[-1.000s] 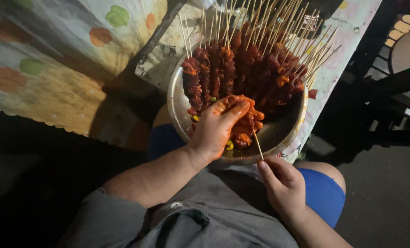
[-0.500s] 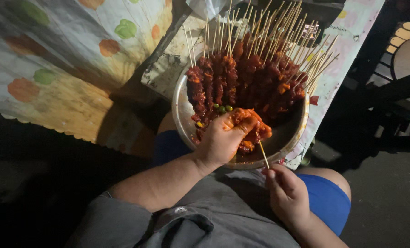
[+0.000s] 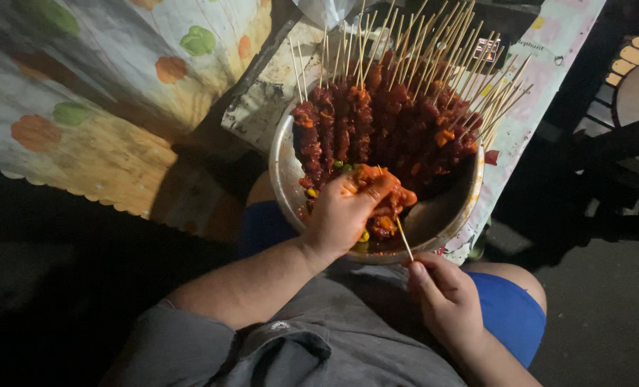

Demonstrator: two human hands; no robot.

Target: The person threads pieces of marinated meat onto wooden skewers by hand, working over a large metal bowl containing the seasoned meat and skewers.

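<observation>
Cloth: a patterned cloth (image 3: 83,107) with orange and green blotches hangs at the left, well apart from the hands.
Left hand: the left hand (image 3: 344,215) reaches into the metal bowl (image 3: 285,179), fingers curled around sauce-coated meat pieces (image 3: 387,208); how firmly it grips is probably not readable in this dim view.
Skewer: a thin bamboo skewer (image 3: 403,239) slants between the two hands, its upper end in the meat.
Right hand: the right hand (image 3: 445,297) pinches the skewer's lower end, over the lap.
Finished skewers: loaded skewers (image 3: 391,122) lean fanned against the bowl's far side.
</observation>
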